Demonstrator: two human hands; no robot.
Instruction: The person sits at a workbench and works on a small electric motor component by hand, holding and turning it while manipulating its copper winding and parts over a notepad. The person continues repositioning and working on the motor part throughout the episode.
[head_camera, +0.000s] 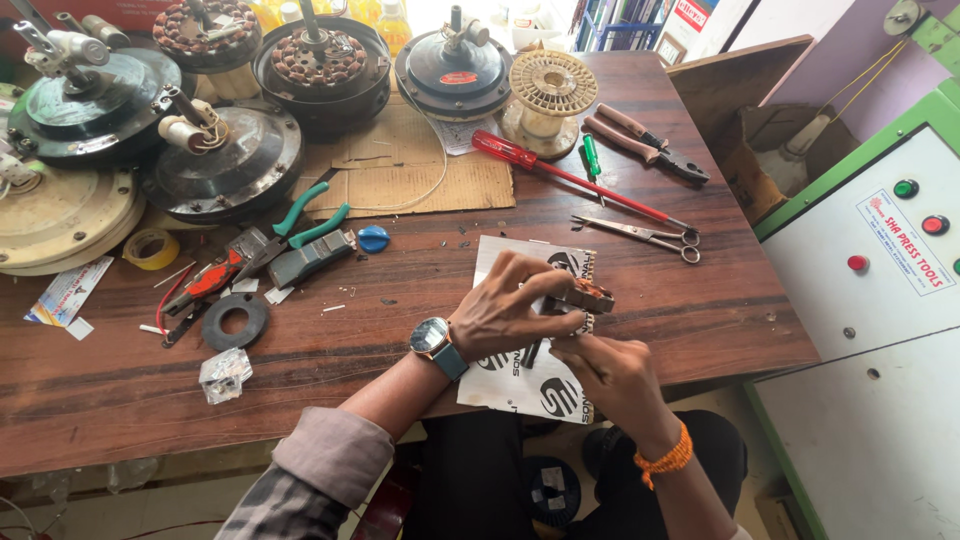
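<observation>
Over the desk (300, 350), the left hand (505, 310) grips a small copper-wound coil (585, 295); the right hand (610, 375) seems pinched on it from below, above a printed booklet (520, 385).

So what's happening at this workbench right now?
A person seated at a wooden table holds a small copper-wound part in both hands: the left hand grips it from above, the right hand works at it from below, over a printed white sheet. Ceiling fan motors, pliers, scissors and a red screwdriver lie around.
</observation>
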